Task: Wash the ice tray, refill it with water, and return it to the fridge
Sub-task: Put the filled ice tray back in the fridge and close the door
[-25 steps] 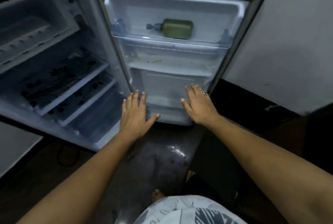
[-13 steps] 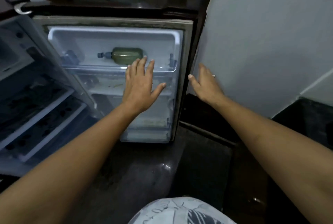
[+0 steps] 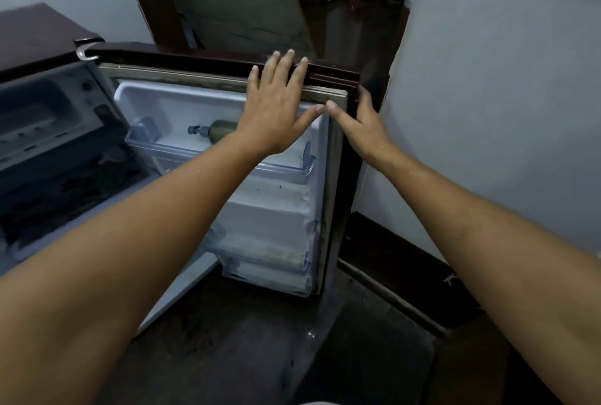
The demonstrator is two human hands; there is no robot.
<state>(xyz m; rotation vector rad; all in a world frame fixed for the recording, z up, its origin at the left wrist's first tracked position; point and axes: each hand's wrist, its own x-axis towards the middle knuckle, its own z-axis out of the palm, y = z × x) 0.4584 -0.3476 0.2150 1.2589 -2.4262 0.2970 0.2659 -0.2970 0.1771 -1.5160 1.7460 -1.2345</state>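
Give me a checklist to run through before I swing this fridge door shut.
1. Push point: left hand lies flat on the top edge of the door: ok.
2. Grip: right hand holds the door's outer edge, thumb on the inner side: ok.
3. Load: bottle lies inside the door shelf, behind its rail: ok.
4. Ice tray back inside the fridge: cannot tell, the interior is too dim.
5. Nothing sticking out past the fridge's shelves: cannot tell.
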